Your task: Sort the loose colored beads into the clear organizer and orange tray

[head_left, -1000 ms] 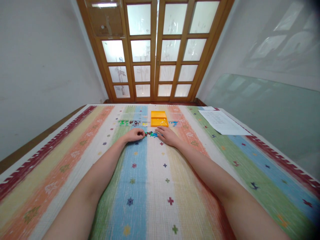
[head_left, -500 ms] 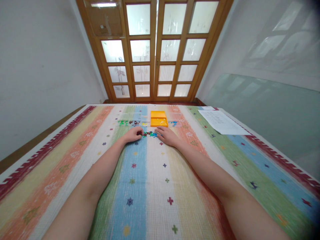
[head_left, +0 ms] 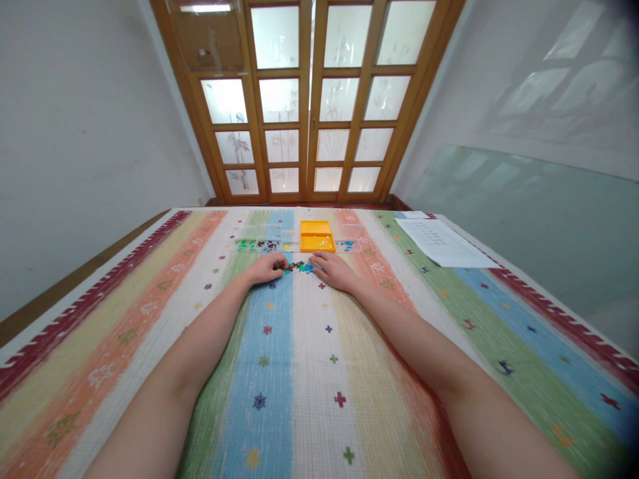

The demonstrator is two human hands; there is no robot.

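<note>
Both my arms stretch forward over a striped cloth. A small heap of tiny coloured pieces point(head_left: 299, 267) lies between my hands. My left hand point(head_left: 267, 268) rests on the cloth at the heap's left edge with its fingers curled in; anything inside them is too small to make out. On the heap's right side lies my right hand point(head_left: 333, 270), palm down, fingers stretched toward the pieces. Just beyond stands an orange tray point(head_left: 317, 237), flanked by clear compartments holding sorted green, dark and blue pieces point(head_left: 259, 245).
The striped cloth point(head_left: 150, 313) covers the whole table. A white printed sheet point(head_left: 444, 243) lies at the far right. A glass pane leans on the right wall, and wooden glazed doors stand behind the table's far edge.
My left hand has edged slightly right toward the heap. The right hand and the trays have not visibly moved.
</note>
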